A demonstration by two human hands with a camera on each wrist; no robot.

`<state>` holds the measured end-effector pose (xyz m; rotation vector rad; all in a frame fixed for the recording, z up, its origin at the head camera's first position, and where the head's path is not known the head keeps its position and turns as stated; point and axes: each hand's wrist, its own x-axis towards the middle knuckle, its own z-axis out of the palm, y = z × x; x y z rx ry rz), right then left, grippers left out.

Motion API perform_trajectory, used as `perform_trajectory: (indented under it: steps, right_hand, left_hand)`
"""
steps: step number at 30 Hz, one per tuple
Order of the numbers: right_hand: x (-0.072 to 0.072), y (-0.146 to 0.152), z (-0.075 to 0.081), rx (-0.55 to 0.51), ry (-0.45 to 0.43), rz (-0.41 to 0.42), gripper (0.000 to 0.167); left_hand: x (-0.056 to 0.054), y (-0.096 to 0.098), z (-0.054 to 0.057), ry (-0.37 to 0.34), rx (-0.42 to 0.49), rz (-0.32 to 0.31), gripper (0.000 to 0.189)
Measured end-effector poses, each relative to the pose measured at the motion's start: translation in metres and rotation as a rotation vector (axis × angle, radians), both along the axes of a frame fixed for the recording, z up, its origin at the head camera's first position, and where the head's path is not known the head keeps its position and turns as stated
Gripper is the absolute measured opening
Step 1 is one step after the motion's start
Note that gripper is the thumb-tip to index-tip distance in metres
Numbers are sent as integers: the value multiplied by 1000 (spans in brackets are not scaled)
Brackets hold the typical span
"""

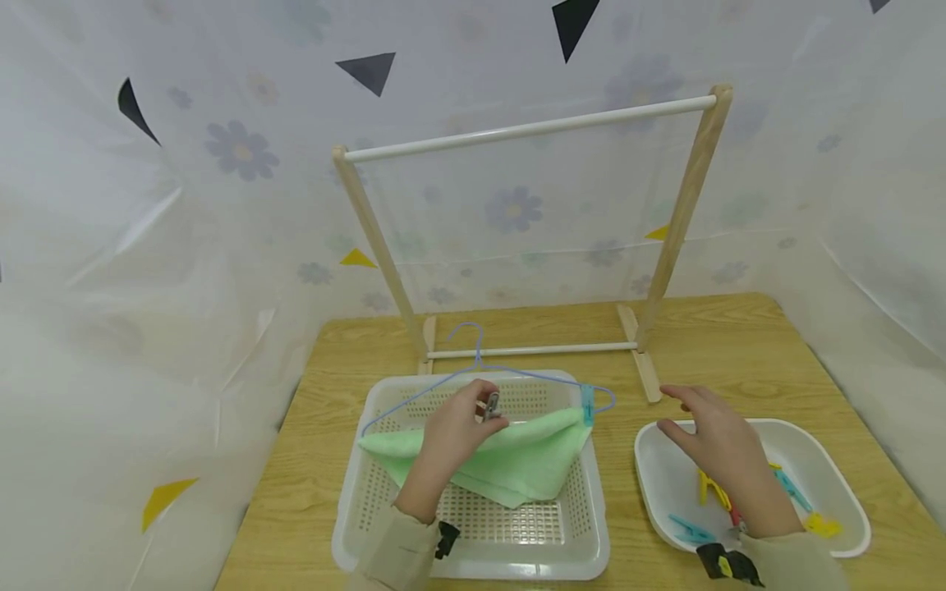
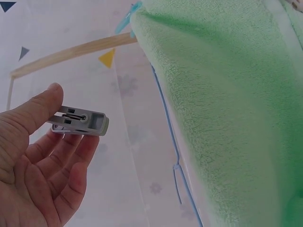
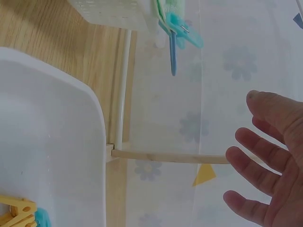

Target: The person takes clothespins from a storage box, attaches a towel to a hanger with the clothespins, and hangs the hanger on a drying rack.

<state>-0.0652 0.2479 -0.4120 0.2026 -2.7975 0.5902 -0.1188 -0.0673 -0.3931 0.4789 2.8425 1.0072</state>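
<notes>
pale sheeting (image 1: 473, 222) printed with flowers stands behind and to both sides of the work. wood-grain surface (image 1: 296, 492) extends beneath the left hand (image 1: 451, 431) and the right hand (image 1: 720, 443). drying rack (image 1: 528, 130), white bars between wooden posts, stands upright ahead of both hands. white basket (image 1: 473, 568), perforated, sits below the left hand. white tray (image 1: 665, 468) sits below the right hand, separate from the basket. blue hanger (image 1: 532, 374) lies across the basket, its hook pointing forward of the left hand. green towel (image 1: 532, 460) hangs along the hanger, below and to the right of the left hand. right hand observed with fingers and thumb spread, above the tray. left hand observed pinching a grey clothespin (image 2: 80, 123) between thumb and fingers, clear of the towel. turquoise clothespin (image 1: 587, 405), right of the left hand, fixes the towel's corner to the hanger. yellow clothespins (image 1: 713, 488) lie in the tray beneath the right hand.
</notes>
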Motion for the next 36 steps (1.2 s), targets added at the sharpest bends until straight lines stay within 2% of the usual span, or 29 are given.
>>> perform_trajectory:
  steps: [5,9,18,27,36]
  right_hand:
    - [-2,-2,-3,1,32,20,47]
    - [-3,-4,-4,-6,37,31,47]
    - [-5,-8,-2,-26,-18,36,46]
    - [-7,-13,-3,-28,-30,40,47]
    - [-9,-19,-1,-44,-70,49,47]
  left_hand:
    - [0,-3,-1,-19,8,6,42]
    - [2,-5,0,-8,4,7,42]
    - [4,-9,1,6,9,7,40]
    - [4,-12,0,-19,22,22,40]
    - [4,-16,0,-12,15,26,41]
